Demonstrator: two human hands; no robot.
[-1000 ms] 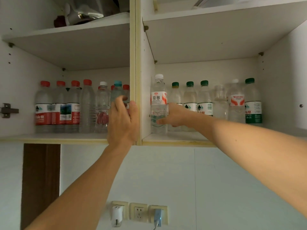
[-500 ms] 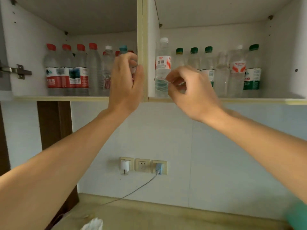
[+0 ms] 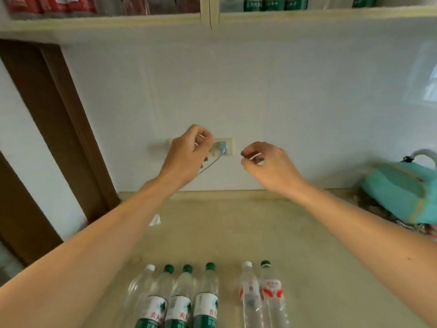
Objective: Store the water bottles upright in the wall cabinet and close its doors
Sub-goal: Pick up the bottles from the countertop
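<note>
While both hands, left hand [image 3: 188,153] and right hand [image 3: 268,165], are held loosely curled and empty above the counter [image 3: 307,233], six upright bottles [image 3: 205,297] could be toppled domino-style by a careless grab.

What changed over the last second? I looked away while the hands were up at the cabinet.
Both hands left the cabinet shelf and came down empty: left hand, right hand, fingers loosely curled. The view tipped down to six bottles on the counter. Shelved bottles stayed upright.
</note>
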